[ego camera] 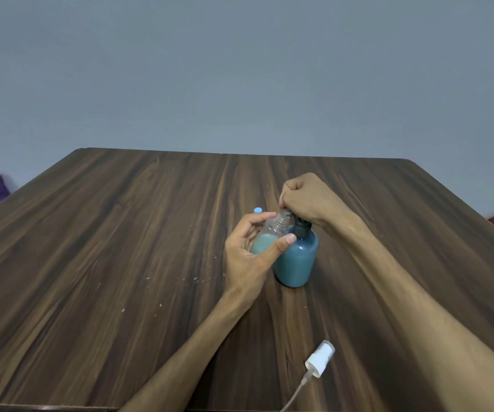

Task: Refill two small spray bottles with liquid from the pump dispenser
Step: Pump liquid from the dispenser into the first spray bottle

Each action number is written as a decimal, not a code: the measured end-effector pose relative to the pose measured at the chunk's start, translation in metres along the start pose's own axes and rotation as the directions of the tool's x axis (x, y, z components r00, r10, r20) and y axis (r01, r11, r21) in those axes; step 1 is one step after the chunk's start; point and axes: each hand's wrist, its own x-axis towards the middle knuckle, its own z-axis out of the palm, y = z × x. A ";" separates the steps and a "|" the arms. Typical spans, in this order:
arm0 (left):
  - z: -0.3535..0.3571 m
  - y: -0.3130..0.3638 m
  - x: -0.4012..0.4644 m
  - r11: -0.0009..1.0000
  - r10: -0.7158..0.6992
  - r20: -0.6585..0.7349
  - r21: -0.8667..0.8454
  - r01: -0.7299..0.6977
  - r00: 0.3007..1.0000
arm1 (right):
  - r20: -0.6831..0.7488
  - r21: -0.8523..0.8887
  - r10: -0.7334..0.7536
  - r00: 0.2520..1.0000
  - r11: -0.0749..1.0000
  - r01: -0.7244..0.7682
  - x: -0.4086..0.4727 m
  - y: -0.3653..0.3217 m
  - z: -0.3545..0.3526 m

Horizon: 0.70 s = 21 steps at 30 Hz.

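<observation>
Spray bottle (269, 236) at dispenser (297, 260), sprayer cap (320, 358) nearby

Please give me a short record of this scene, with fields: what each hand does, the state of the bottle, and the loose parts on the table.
left hand: holds small spray bottle, tilted, mouth at the pump spout
right hand: fist on the head of the pump dispenser
small bottle: uncapped, partly filled with pale liquid
spray cap: lies on table, near edge, tube attached
behind left hand: a blue cap, its bottle hidden
</observation>
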 end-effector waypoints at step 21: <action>-0.002 -0.003 0.001 1.000 -0.017 0.004 0.008 0.017 1.000 | -0.005 0.004 0.002 1.000 1.000 -0.002 -0.002 0.002 0.004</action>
